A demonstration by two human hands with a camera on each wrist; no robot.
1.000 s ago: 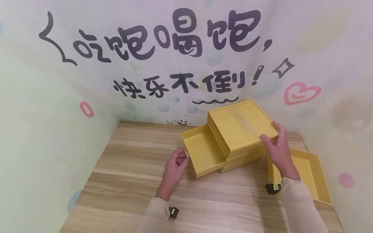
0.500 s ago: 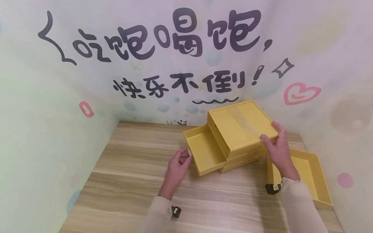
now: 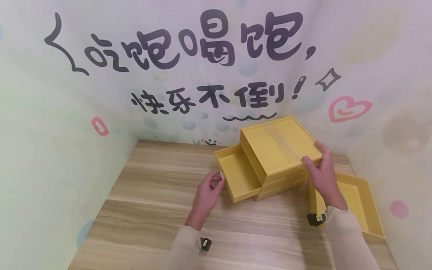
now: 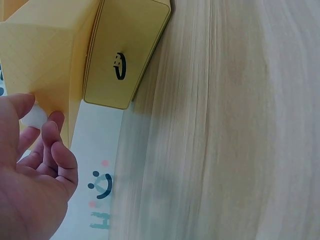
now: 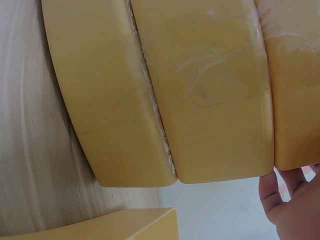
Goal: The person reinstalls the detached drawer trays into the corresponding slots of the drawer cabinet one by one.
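A stacked yellow drawer cabinet [image 3: 260,150] stands on the wood-look table near the back wall. From its left side a yellow drawer [image 3: 247,194] juts out, with nothing inside. My left hand [image 3: 207,193] pinches the drawer's white round knob [image 4: 34,117] between thumb and fingers. My right hand [image 3: 322,176] holds the cabinet's upper right corner, thumb on the top and fingers round the back edge. In the right wrist view, fingertips [image 5: 270,192] touch the cabinet's back. Below the pulled-out drawer, a closed front [image 4: 117,50] with a dark mark shows in the left wrist view.
A separate yellow tray-like drawer [image 3: 374,215] lies on the table at the right, partly hidden by my right forearm. Clear tape runs across the cabinet top. A printed white wall cloth [image 3: 175,127] rises behind the table [image 3: 152,210].
My left hand has moved to the right, pushing the drawer a little further into the cabinet. My right hand and the cabinet have stayed in place.
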